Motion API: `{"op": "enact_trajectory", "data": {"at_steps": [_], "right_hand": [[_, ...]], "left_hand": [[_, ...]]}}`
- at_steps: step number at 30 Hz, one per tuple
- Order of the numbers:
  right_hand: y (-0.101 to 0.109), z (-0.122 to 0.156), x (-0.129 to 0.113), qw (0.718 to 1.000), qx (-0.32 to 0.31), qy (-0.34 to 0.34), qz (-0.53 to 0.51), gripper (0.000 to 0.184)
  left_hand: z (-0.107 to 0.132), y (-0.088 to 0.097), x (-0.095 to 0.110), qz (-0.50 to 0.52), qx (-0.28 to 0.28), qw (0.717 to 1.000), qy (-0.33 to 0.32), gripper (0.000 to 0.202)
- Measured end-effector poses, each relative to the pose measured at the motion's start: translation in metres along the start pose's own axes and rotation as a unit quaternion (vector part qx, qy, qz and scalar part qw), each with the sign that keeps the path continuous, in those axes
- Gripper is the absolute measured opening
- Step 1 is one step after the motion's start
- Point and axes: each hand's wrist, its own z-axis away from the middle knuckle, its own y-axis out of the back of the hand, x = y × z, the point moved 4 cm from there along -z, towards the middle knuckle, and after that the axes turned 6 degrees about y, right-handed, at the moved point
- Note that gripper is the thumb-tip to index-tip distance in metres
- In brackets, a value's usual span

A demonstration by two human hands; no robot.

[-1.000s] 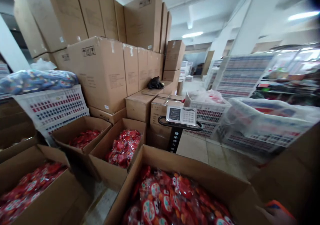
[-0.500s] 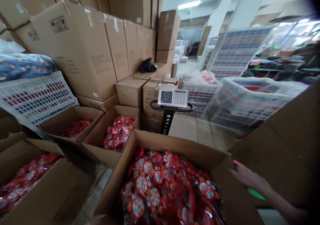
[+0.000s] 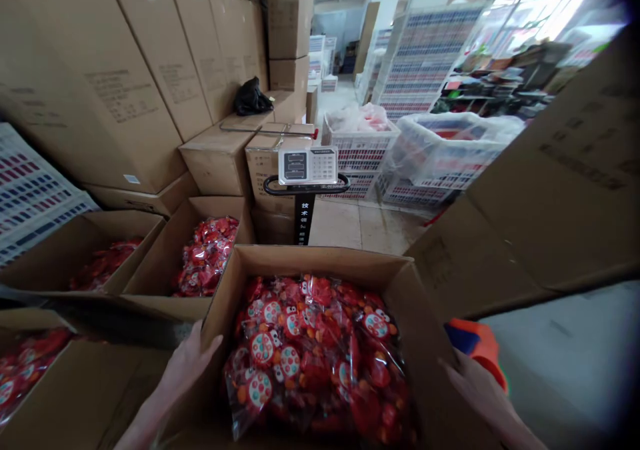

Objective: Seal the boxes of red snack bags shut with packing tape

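- A person's left hand (image 3: 187, 360) is gripping the left wall of an open brown cardboard carton (image 3: 325, 262), the thumb hooking over the rim.
- The right hand (image 3: 473, 383) is touching the opposite wall with its fingertips; how firmly it is holding on, one cannot tell.
- Between the two hands, red crab-like items with round, spotted faces in clear plastic packets (image 3: 300, 357) are filling the carton's lower part, their wrappers catching the light.
- Just beside the right hand, an orange-and-blue object (image 3: 480, 347) is showing; whether the hand is touching it is unclear.
- Directly beyond the carton, a pale rectangular scale panel with a display and keypad (image 3: 307, 165) is sitting on a black post with white lettering (image 3: 303, 220).
- To the left, more open cartons (image 3: 90, 397) are holding similar red packets.
- Behind them, tall sealed brown boxes (image 3: 135, 103) are rising in a stack, and a black plastic bag (image 3: 253, 97) is lying on a lower box.
- Farther back, white slatted plastic crates (image 3: 357, 151) are standing on the floor.
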Motion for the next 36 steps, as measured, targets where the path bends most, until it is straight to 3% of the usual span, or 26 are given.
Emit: {"op": "enact_trajectory", "data": {"at_steps": [4,7,14,21,25,30,33,36], "right_hand": [[0.013,0.005,-0.005,0.997,-0.006,-0.04,0.066,0.048],[0.028,-0.008,-0.015,0.994,0.009,-0.035,0.104,0.043],[0.014,0.05,-0.014,0.993,0.009,-0.07,0.091,0.048],[0.021,0.016,-0.037,0.99,0.017,-0.054,0.127,0.042],[0.018,0.018,-0.039,0.988,0.035,-0.06,0.135,0.039],[0.02,0.008,-0.032,0.989,0.05,-0.041,0.133,0.04],[0.004,0.007,-0.038,0.989,0.069,-0.004,0.131,0.044],[-0.043,0.006,-0.072,0.984,0.097,0.048,0.144,0.049]], "left_hand": [[-0.054,0.001,0.037,-0.047,0.012,0.998,-0.033,0.031],[-0.074,0.005,0.044,-0.067,0.021,0.995,-0.074,0.03],[-0.066,-0.01,0.014,-0.107,0.03,0.991,-0.073,0.024],[-0.078,-0.008,0.011,-0.107,0.03,0.989,-0.099,0.032],[-0.08,-0.011,0.011,-0.101,0.026,0.989,-0.106,0.032],[-0.087,-0.016,0.004,-0.051,0.034,0.992,-0.11,0.047],[-0.084,-0.033,0.011,0.001,0.027,0.99,-0.14,0.052],[-0.069,-0.075,0.044,0.029,0.012,0.984,-0.177,0.064]]}}
